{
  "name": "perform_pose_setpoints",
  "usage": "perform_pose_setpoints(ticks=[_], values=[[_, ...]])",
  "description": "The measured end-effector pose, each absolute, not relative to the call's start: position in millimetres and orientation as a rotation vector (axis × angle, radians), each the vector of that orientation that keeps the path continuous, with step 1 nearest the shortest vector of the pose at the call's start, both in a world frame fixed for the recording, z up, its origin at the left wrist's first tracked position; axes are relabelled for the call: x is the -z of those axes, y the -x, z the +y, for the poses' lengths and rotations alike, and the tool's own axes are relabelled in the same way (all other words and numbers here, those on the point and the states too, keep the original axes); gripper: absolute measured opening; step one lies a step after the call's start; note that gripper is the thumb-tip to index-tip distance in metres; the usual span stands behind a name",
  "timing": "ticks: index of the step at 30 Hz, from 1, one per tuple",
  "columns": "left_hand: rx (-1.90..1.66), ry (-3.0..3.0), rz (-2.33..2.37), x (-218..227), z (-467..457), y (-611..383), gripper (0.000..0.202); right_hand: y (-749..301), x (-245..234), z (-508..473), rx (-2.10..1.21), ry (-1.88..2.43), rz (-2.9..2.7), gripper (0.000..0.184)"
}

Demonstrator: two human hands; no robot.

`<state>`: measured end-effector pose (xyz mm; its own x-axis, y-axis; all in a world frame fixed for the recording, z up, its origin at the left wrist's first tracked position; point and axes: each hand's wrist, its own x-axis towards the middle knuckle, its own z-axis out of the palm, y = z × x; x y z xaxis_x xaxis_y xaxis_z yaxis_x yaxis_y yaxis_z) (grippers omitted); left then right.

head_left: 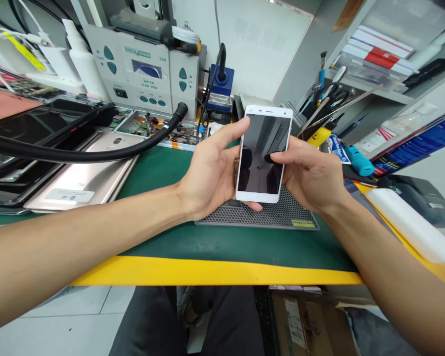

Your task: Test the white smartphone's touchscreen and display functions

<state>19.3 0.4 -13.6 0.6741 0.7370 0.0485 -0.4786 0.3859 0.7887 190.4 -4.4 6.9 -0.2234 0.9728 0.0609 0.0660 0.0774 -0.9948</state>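
A white smartphone (pixel 265 153) with a dark, reflective screen is held upright between both hands, its front toward me. My left hand (pixel 215 168) grips its left side, thumb along the upper left edge and fingers behind the back. On the right side my right hand (pixel 311 170) closes around the phone, its thumb over the lower right part of the screen. Below the phone lies a dark perforated mat (pixel 244 217) on the green work surface (pixel 207 244). The back of the phone is hidden.
A hot-air soldering station (pixel 144 74) stands behind, its black hose (pixel 114 154) crossing the left side. Several phones (pixel 83 173) lie there near a tray of small parts (pixel 159 129). Scissors and tools (pixel 332 96) stand at the right. A yellow edge (pixel 215 271) borders the bench.
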Motion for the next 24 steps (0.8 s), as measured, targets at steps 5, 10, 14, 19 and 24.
perform_pose_setpoints(ticks=[5, 10, 14, 19, 24], values=[[-0.798, -0.872, 0.333, 14.2, 1.1, -19.7, 0.056, -189.3, -7.6, -5.9, -1.262, 1.087, -1.468, 0.024], [-0.790, -0.866, 0.309, 11.7, 0.8, -19.0, 0.056, -189.4, -8.4, -6.9, -1.241, 1.047, -1.517, 0.027], [-0.788, -0.882, 0.294, 12.7, 1.8, -18.8, 0.058, -190.6, -8.7, -6.0, -1.236, 1.070, -1.546, 0.029], [-0.816, -0.878, 0.295, 13.7, 2.0, -20.3, 0.054, -190.7, -5.6, -4.0, -1.126, 1.091, -1.619, 0.026], [-0.809, -0.855, 0.315, 11.3, 0.9, -20.4, 0.058, -190.3, -5.0, -4.4, -1.039, 1.123, -1.692, 0.024]])
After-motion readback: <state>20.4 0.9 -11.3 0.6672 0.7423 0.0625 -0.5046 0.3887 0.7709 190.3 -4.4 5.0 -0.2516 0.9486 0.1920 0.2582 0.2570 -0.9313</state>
